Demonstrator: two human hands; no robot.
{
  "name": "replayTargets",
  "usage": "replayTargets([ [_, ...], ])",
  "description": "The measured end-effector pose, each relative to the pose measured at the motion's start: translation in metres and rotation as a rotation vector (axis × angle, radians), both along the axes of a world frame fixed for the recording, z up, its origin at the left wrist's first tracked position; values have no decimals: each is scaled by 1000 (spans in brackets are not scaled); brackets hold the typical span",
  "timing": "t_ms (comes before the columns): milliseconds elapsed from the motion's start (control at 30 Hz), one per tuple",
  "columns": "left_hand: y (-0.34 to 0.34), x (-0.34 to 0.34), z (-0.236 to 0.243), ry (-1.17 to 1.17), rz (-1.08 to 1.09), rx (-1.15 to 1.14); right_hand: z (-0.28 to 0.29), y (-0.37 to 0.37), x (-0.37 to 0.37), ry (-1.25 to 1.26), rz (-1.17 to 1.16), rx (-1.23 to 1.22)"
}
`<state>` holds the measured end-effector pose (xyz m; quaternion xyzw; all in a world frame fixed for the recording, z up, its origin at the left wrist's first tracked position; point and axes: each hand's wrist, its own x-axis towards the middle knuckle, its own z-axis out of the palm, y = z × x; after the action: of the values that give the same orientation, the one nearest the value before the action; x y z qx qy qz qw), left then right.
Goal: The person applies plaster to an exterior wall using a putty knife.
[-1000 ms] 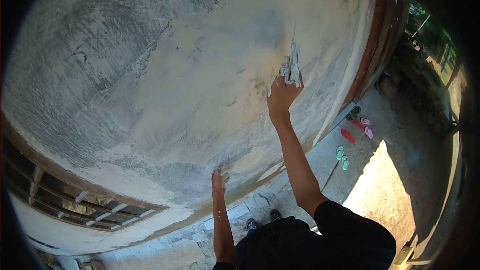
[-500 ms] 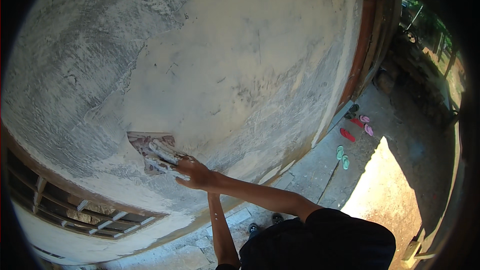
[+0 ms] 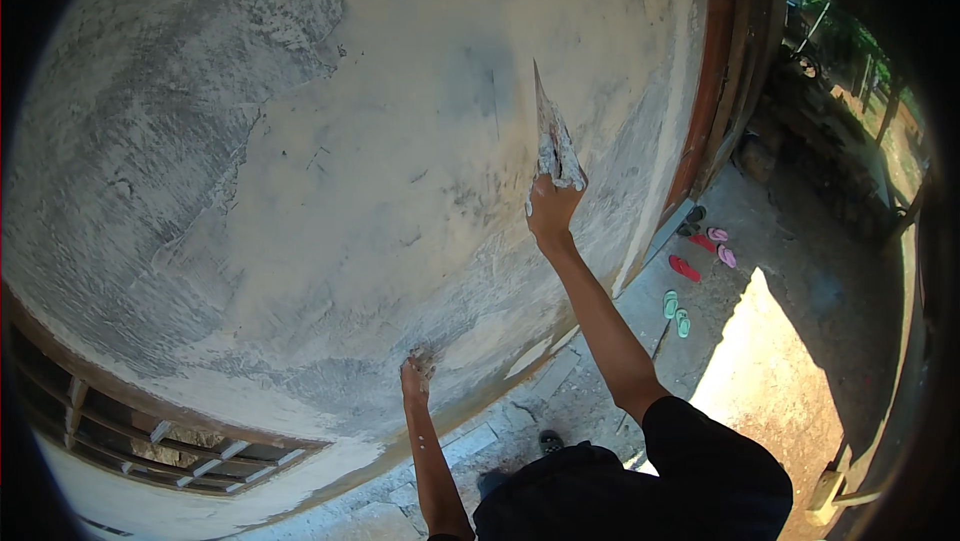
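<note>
My right hand [image 3: 553, 203] grips a putty-coated trowel [image 3: 553, 146], seen nearly edge-on against the patchy plastered wall [image 3: 380, 191], its thin blade pointing upward on the beige area. Lower and to the left, near the wall's bottom, my left hand [image 3: 416, 376] has smeared, curled fingers around something greyish that I cannot make out. The wall's left part is rougher, darker grey; a smoother cream layer covers the middle and right.
A barred window [image 3: 160, 446] lies at lower left, a wooden door frame [image 3: 700, 111] at right. Several pairs of sandals, including red [image 3: 684, 267] and mint [image 3: 682, 321] ones, rest on the sunlit and shaded concrete walkway [image 3: 765, 391]. Greenery shows beyond.
Half a second ago my right hand had the trowel low and left, flat on the wall; it has swung back up and right. My left hand shows again below.
</note>
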<state>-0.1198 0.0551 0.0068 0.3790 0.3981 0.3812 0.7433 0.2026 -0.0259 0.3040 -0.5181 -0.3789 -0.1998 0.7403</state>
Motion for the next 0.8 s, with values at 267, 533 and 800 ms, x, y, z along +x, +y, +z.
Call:
replayTargets([
  [267, 10, -15, -13, -47, -37, -10, -18, 41, -126, -376, -256, -241],
  [533, 5, -52, -7, 0, -138, -72, 38, 56, -339, -5, 408, -155],
  [800, -24, -140, -29, 112, -227, -78, -7, 60, -512, -681, 612, -267],
])
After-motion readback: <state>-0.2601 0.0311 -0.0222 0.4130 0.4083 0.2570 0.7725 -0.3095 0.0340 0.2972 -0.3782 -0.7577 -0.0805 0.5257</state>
